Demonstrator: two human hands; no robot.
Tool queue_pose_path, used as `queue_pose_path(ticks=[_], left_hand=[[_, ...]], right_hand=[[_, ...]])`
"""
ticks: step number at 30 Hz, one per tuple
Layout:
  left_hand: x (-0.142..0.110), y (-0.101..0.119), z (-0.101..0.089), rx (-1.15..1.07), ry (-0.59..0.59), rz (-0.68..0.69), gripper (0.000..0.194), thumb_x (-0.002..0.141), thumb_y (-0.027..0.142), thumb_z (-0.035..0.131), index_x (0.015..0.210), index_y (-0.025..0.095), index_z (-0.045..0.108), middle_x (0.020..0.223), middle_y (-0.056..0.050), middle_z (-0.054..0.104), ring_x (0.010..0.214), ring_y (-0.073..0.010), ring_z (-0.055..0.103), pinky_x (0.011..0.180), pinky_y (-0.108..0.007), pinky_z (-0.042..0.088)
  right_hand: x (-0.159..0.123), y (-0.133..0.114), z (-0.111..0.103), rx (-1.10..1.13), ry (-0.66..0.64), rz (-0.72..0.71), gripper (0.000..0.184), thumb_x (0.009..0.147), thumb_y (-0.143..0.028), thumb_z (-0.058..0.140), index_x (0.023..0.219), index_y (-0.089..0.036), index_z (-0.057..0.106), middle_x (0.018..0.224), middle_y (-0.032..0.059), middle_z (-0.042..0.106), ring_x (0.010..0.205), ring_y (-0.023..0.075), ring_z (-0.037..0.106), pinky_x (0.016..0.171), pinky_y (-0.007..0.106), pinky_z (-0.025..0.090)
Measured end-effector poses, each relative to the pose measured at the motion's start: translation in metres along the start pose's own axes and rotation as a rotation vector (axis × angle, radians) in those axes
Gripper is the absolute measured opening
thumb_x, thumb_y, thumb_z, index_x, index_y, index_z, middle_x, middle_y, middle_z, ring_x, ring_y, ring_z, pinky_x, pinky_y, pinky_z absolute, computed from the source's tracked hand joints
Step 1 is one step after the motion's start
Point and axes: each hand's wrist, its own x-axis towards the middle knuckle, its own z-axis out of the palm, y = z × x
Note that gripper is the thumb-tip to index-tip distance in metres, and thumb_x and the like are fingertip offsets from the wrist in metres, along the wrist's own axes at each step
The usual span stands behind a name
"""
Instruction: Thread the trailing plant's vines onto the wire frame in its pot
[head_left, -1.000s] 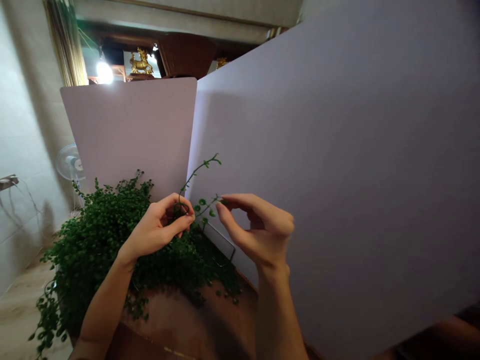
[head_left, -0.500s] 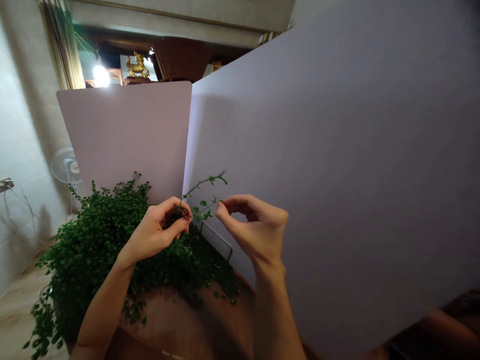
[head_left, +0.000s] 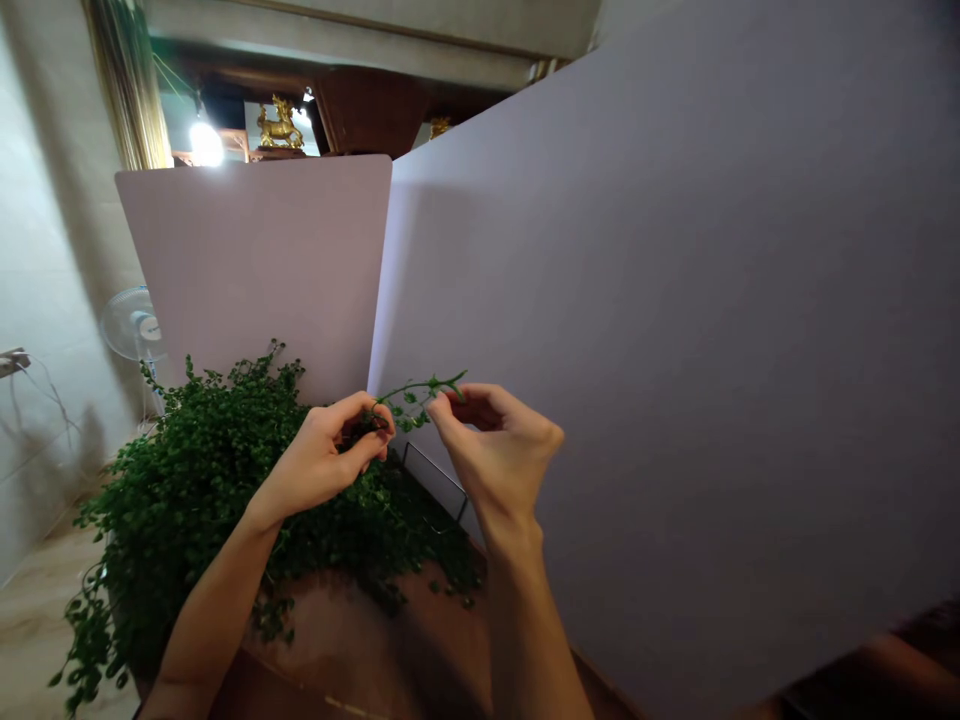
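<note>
The left hand (head_left: pixel 319 465) is pinching leafy vine sprigs (head_left: pixel 433 383) above the bushy trailing plant (head_left: pixel 217 450), while the right hand (head_left: pixel 499 450) is narrowly gripping one end. If both are pulling too strongly, perhaps something thin is snapping.

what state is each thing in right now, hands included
left hand, closed on leafy stems
right hand, pinching at their far end
leafy stems, spanning between the hands
trailing plant, bushy, spilling down at left
light bulb, lit
fan, can't tell if spinning
smaller panel, upright
larger panel, upright
</note>
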Motion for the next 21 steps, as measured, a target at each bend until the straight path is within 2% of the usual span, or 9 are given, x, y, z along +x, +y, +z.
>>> queue_pose_path(ticks=[8, 13, 16, 18, 21], left_hand=[[0.000, 0.000, 0.000, -0.031, -0.001, 0.010, 0.007, 0.093, 0.022, 0.055, 0.088, 0.018, 0.055, 0.074, 0.003, 0.059, 0.058, -0.0066, 0.048, 0.055, -0.021, 0.041], [0.000, 0.000, 0.000, -0.074, -0.007, 0.025, 0.005, 0.093, 0.020, 0.056, 0.089, 0.018, 0.055, 0.073, 0.003, 0.059, 0.058, -0.0060, 0.049, 0.055, -0.020, 0.041], [-0.007, 0.008, -0.010, -0.138, 0.016, 0.027, 0.004, 0.091, 0.016, 0.057, 0.087, 0.017, 0.056, 0.071, 0.003, 0.058, 0.056, -0.0049, 0.048, 0.053, -0.017, 0.040], [-0.014, 0.015, -0.020, -0.205, 0.075, 0.055, 0.005, 0.089, 0.013, 0.058, 0.086, 0.017, 0.056, 0.071, 0.004, 0.057, 0.057, -0.0047, 0.050, 0.052, -0.016, 0.040], [-0.019, 0.020, -0.030, -0.290, 0.179, 0.102, 0.008, 0.088, 0.010, 0.058, 0.087, 0.017, 0.055, 0.070, 0.004, 0.058, 0.059, -0.0053, 0.054, 0.054, -0.016, 0.042]], right_hand=[[-0.001, -0.006, -0.001, -0.017, 0.034, -0.031, 0.005, 0.073, -0.023, 0.068, 0.073, -0.018, 0.071, 0.064, 0.0005, 0.071, 0.058, 0.0169, 0.068, 0.063, 0.031, 0.057], [-0.001, -0.006, -0.001, -0.059, 0.100, -0.087, 0.005, 0.076, -0.022, 0.067, 0.075, -0.019, 0.071, 0.066, 0.0004, 0.071, 0.059, 0.0168, 0.068, 0.064, 0.031, 0.057], [0.007, 0.002, -0.017, -0.156, 0.227, -0.097, 0.008, 0.078, -0.026, 0.067, 0.077, -0.019, 0.071, 0.067, 0.0021, 0.070, 0.060, 0.0184, 0.068, 0.064, 0.034, 0.057], [0.013, 0.007, -0.032, -0.185, 0.347, -0.030, 0.012, 0.079, -0.029, 0.068, 0.080, -0.018, 0.071, 0.067, 0.0029, 0.070, 0.059, 0.0197, 0.068, 0.063, 0.036, 0.058], [0.018, 0.009, -0.044, -0.124, 0.252, -0.005, 0.014, 0.079, -0.033, 0.070, 0.082, -0.019, 0.071, 0.070, 0.0029, 0.071, 0.062, 0.0197, 0.070, 0.065, 0.035, 0.059]])
